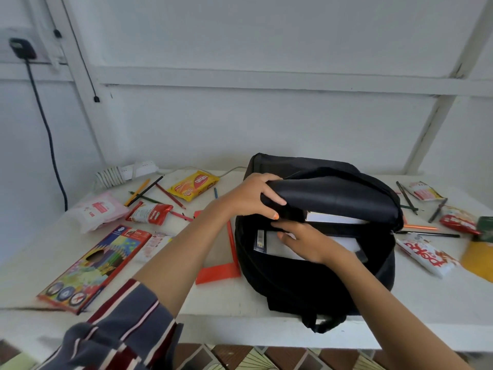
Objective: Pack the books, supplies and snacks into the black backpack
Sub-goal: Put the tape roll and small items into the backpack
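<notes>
Black backpack lies open on the white table, its limp flap clenched and held up by the left hand, while the right hand lies with straight fingers on a white book inside the main compartment. If that clench slips, the flap would likely drop over the opening and snag the book's corner. A hard shove could also slide the bag into the loose pencils and yellow snack packet not yet packed.

My left hand curls, thumb beneath the fingers, gripping the backpack flap between them. My right hand lies palm down, fingers straight, their tips just beside the left thumb.
</notes>
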`<action>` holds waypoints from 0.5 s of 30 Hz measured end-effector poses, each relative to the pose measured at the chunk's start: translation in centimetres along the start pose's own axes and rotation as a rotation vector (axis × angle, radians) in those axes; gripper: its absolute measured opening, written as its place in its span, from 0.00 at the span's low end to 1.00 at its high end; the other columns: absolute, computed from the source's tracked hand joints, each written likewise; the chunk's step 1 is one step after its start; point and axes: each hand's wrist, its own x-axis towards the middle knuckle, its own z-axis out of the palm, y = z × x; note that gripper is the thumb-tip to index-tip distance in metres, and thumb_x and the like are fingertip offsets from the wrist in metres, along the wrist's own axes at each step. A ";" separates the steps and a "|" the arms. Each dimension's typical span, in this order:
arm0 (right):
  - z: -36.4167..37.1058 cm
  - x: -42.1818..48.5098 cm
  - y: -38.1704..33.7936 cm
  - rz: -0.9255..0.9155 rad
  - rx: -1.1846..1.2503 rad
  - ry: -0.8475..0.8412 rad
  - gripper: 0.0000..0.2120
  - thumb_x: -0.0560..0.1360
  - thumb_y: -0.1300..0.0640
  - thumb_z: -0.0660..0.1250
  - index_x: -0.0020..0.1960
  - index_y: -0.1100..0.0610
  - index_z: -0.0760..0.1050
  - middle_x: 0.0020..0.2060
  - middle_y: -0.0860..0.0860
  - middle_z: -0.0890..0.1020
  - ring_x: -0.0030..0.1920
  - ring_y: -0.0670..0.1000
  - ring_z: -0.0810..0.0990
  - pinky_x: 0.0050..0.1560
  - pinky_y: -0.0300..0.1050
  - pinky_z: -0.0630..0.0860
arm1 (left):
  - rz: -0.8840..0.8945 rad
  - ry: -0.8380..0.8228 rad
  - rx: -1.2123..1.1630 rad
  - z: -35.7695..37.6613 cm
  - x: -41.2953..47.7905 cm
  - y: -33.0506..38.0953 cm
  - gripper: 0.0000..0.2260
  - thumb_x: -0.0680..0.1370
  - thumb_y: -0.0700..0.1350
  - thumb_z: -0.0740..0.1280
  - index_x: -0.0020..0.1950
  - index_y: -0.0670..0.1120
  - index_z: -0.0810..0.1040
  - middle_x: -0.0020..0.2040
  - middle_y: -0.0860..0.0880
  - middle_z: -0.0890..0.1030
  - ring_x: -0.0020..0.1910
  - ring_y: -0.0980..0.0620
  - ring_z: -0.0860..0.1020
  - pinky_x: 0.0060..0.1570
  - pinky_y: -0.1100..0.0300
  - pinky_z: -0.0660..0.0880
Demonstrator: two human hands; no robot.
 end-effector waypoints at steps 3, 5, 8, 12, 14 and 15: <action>0.4 -1.2 -0.7 -0.026 0.023 -0.010 0.15 0.79 0.56 0.58 0.66 0.54 0.70 0.62 0.53 0.74 0.63 0.54 0.72 0.64 0.48 0.68 | -0.041 -0.049 0.015 1.5 -1.6 -0.3 0.12 0.68 0.43 0.75 0.51 0.49 0.84 0.70 0.52 0.67 0.63 0.63 0.63 0.62 0.67 0.57; 0.8 -2.0 -1.0 -0.040 0.022 -0.024 0.14 0.79 0.57 0.58 0.64 0.55 0.71 0.62 0.52 0.75 0.63 0.53 0.72 0.62 0.45 0.68 | -0.084 -0.107 0.032 2.2 -2.7 -0.5 0.11 0.71 0.45 0.73 0.53 0.50 0.83 0.71 0.53 0.66 0.67 0.61 0.62 0.62 0.66 0.55; 1.5 -3.0 -1.3 -0.049 0.022 -0.056 0.16 0.79 0.55 0.59 0.67 0.53 0.69 0.64 0.52 0.73 0.63 0.53 0.72 0.60 0.42 0.67 | -0.144 -0.154 -0.001 2.6 -4.2 -0.2 0.09 0.73 0.47 0.71 0.53 0.52 0.83 0.72 0.55 0.66 0.71 0.57 0.60 0.65 0.63 0.54; 1.9 -3.8 -2.6 -0.108 0.050 -0.037 0.19 0.79 0.54 0.60 0.70 0.50 0.67 0.67 0.47 0.72 0.65 0.48 0.71 0.62 0.38 0.66 | -0.163 -0.010 -0.111 2.0 -5.9 1.3 0.10 0.73 0.46 0.70 0.53 0.54 0.82 0.67 0.55 0.73 0.66 0.60 0.67 0.64 0.63 0.60; 1.9 -3.9 -3.7 -0.150 0.096 -0.014 0.19 0.78 0.55 0.61 0.69 0.52 0.68 0.66 0.47 0.73 0.65 0.46 0.71 0.61 0.34 0.65 | -0.161 0.110 -0.200 1.5 -6.9 1.9 0.09 0.73 0.44 0.70 0.52 0.54 0.82 0.60 0.55 0.78 0.60 0.61 0.73 0.59 0.66 0.65; 1.9 -3.9 -4.3 -0.170 0.135 -0.002 0.19 0.78 0.56 0.61 0.69 0.53 0.69 0.65 0.47 0.74 0.64 0.46 0.73 0.60 0.33 0.67 | -0.161 0.160 -0.235 1.2 -7.4 2.1 0.08 0.73 0.44 0.70 0.50 0.54 0.82 0.57 0.56 0.79 0.56 0.61 0.75 0.55 0.68 0.67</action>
